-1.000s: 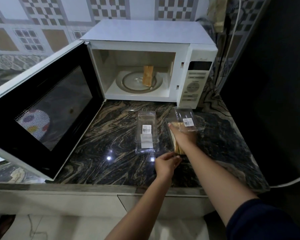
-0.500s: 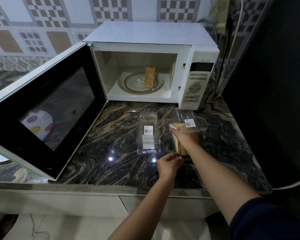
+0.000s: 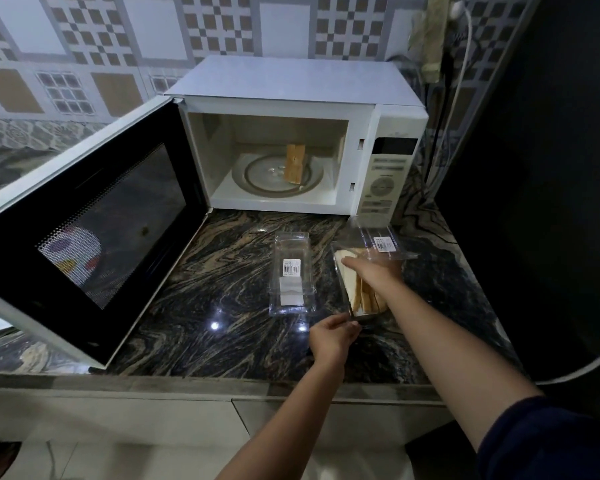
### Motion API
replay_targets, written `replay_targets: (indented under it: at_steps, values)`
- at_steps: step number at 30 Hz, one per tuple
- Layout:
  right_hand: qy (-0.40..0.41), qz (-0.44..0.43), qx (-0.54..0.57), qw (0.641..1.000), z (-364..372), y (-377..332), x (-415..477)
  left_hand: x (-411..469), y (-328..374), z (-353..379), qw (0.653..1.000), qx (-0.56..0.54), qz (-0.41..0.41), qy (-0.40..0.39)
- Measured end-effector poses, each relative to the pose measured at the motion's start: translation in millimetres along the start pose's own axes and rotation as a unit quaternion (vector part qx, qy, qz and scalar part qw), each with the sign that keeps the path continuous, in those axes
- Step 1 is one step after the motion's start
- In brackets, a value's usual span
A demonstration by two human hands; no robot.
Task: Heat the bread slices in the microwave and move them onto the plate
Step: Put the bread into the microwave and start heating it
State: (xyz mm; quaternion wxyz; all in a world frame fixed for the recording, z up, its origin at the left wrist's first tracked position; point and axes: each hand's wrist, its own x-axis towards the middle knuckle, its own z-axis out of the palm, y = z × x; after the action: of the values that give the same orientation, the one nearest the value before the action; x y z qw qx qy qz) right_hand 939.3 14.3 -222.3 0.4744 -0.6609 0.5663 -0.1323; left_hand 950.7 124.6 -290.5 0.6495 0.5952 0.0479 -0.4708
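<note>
1. A microwave [image 3: 293,98] is seen on a dark marbled counter [image 3: 222,289], its door [image 3: 94,220] swung fully open to the left.
2. Some bread [image 3: 295,163] is already stood on the turntable [image 3: 278,174] inside; heating does not appear to be started.
3. More slices [image 3: 355,292] are held in an open clear pack [image 3: 368,271] on the counter, right of a second, apparently empty pack [image 3: 291,275].
4. The right hand [image 3: 374,270] is laid on these slices, fingers curled over them; a firm grip cannot be confirmed.
5. The pack's near corner is pinched by the left hand [image 3: 331,336], steadying it.
6. The slices look pale, thin and stacked on edge.
7. Left to do, by judgement: loading, closing, heating, plating. A plate is only dimly seen through the door's glass.
</note>
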Motion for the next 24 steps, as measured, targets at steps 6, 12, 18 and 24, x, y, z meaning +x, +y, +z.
replay_targets:
  at_steps: [6,12,18,24]
  values:
    - [0.012,-0.02,-0.063,0.998,-15.2,-3.2,-5.6,1.7,-0.1,5.8,1.0,0.026,0.012,0.01]
    - [0.063,-0.058,-0.114,0.99,-26.6,8.6,-24.0,4.1,-0.2,6.4,0.997,0.07,0.024,0.022]
    - [0.115,-0.081,-0.123,0.982,-46.2,37.7,-41.6,4.6,-0.3,1.9,0.996,0.081,0.036,0.032]
    - [0.133,-0.062,-0.116,0.982,-81.7,65.7,-59.1,-2.3,-0.5,1.8,0.992,0.113,0.049,0.033]
